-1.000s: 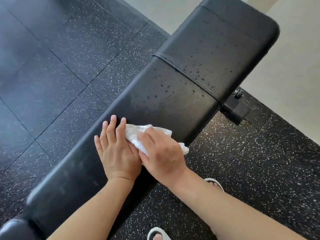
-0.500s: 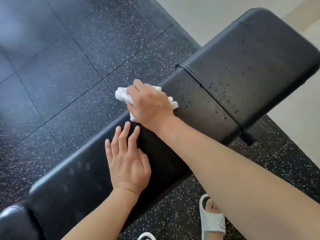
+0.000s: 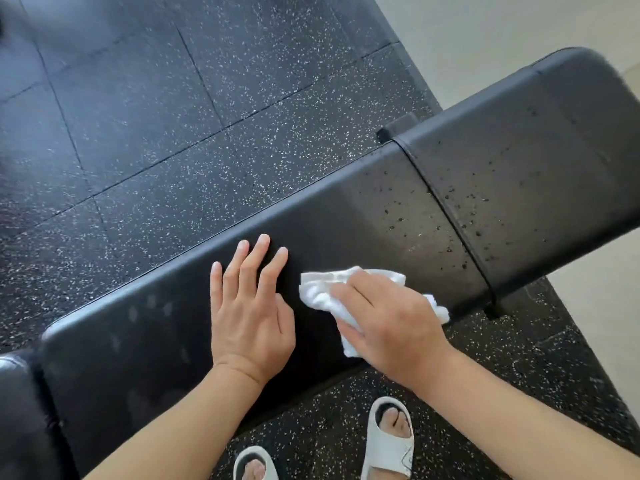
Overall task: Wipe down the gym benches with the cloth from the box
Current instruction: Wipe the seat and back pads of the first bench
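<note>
Looking down from the head view: much of the white cloth (image 3: 323, 295) is hidden under the right hand (image 3: 391, 327), so its full outline cannot be made out. Only a crumpled edge shows ahead of the knuckles, plus a small corner past the far side of the hand and a strip below the index finger. Both forearms run out of the bottom edge. The desk (image 3: 346, 216), a black padded gym bench, is cut off at lower left and at the right edge. Two white slides (image 3: 389, 441) show on the floor (image 3: 173, 133), the left one partly cropped.

Cloth position: on the desk top near its near edge, pressed beneath the right palm. The right hand's fingers (image 3: 349, 296) are curled down over it, gripping the bunched fabric. The cloth lies just beside the left hand (image 3: 249, 317), apart from it by a narrow gap of bare padding.

Left hand: flat on the desk, fingers straight and slightly spread, holding nothing.

Cloth appearance: white, wrinkled, folded on itself, thin. Droplets (image 3: 467, 202) speckle the desk beyond the cloth, on both sides of the seam (image 3: 446, 216). Floor is dark speckled rubber tile.
</note>
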